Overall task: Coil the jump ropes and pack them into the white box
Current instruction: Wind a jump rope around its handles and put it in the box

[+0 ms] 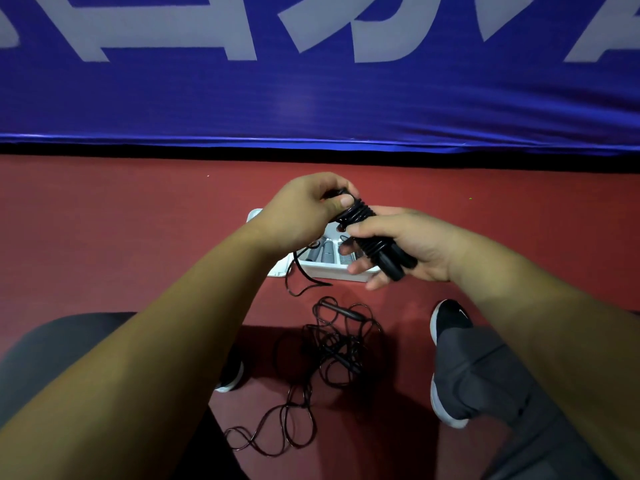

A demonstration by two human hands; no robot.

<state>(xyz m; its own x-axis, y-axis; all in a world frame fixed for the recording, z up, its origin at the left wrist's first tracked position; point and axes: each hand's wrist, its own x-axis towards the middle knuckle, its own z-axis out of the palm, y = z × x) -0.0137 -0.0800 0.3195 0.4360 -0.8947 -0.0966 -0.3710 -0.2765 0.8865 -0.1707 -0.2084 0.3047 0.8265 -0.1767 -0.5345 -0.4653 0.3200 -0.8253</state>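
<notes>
A black jump rope (363,216) is wound round its two black handles, and I hold it in both hands above the white box (325,270). My right hand (401,245) grips the handles at their lower end. My left hand (304,209) pinches the cord at the upper end of the bundle. A loose tail of cord (301,278) hangs from the bundle to the floor by the box's front left corner. Grey ribbed handles (327,252) lie inside the box. A second black rope (332,348) lies tangled on the red floor between my feet.
A blue padded barrier with white lettering (311,81) stands right behind the box. My black shoes (448,320) and grey trouser legs flank the tangled rope. Red floor (121,237) spreads to the left and right of the box.
</notes>
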